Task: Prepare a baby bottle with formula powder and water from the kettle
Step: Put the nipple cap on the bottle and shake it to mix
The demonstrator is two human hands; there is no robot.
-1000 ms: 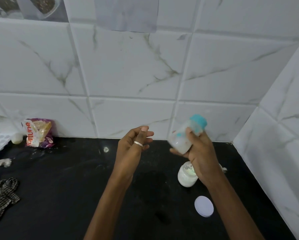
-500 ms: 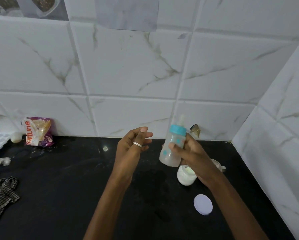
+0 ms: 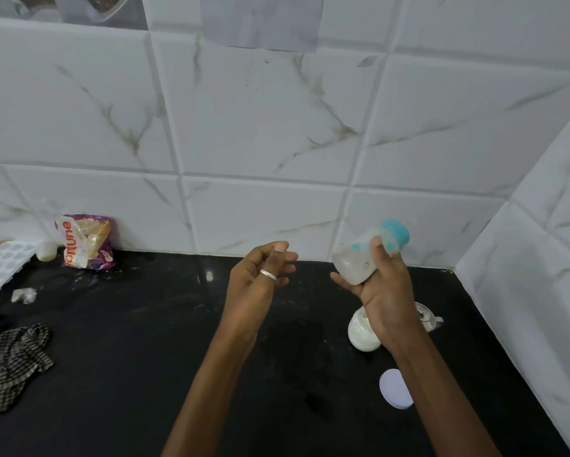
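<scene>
Two hands are hovering over the black tabletop (image 3: 145, 357). At its nine o'clock edge a white ice tray (image 3: 0, 268) is lying, with a checked cloth (image 3: 13, 367) sitting bunched toward eight o'clock and a purple snack packet (image 3: 86, 242) leaning against the wall tiles at ten o'clock. Near the centre the left hand (image 3: 260, 282), wearing a ring, is hanging in the air with loosely curled fingers, holding nothing. At its three o'clock the right hand (image 3: 386, 291) is gripping the baby bottle (image 3: 366, 255), which is tilting, its teal cap pointing toward two o'clock. Under that wrist a white jar (image 3: 361, 334) is standing on the tabletop, partly hidden, and a flat white lid (image 3: 394, 389) is lying apart at the jar's five o'clock.
</scene>
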